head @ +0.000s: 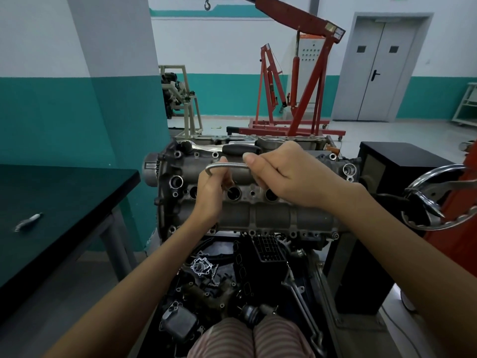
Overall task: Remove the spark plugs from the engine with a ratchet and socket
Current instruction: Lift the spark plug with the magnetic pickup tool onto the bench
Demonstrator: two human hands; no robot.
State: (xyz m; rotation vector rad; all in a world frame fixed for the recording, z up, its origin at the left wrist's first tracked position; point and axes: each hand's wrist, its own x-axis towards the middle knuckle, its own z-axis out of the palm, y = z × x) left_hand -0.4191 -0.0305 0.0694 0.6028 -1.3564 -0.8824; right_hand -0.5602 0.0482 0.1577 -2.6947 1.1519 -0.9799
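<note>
Both hands work a flexible metal shaft (227, 165): right hand (281, 174) grips its upper end, left hand (214, 191) pinches the lower end, just beside an open plug well (233, 193) in the engine (271, 213). Judging by this, she's fishing out a plug; next, feed the tip straight down.

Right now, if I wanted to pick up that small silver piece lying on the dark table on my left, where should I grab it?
Pinch the small silver piece across its narrow middle, coming from above. It lies flat on the dark table, long and slim, angled up to the right, so fingers close across the short width.
</note>
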